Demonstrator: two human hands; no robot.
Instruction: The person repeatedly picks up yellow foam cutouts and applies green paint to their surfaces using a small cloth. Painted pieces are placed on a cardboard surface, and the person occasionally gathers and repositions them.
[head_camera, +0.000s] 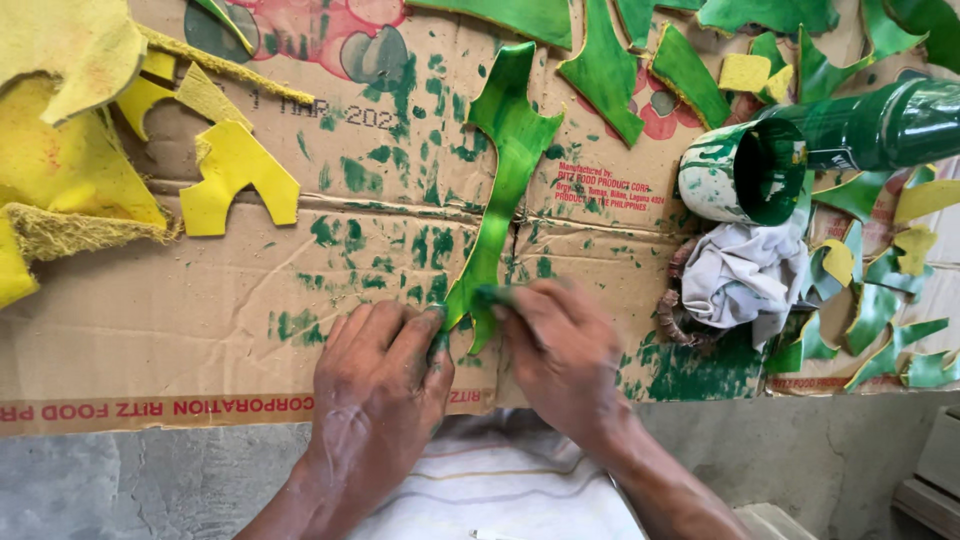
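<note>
left hand (375, 385) presses fingers flat on the bottom tip of the long green cut-out piece (500, 180), right hand (560, 350) pinched shut around a small green dauber (493, 295) against it, mid-cardboard sheet (150, 320); paint can (745, 172) lies toward the right edge, yellow pieces (235, 175) left.

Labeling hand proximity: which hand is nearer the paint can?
Right. The right hand lies below-left of the paint can; the left hand is farther left, beyond it.
</note>
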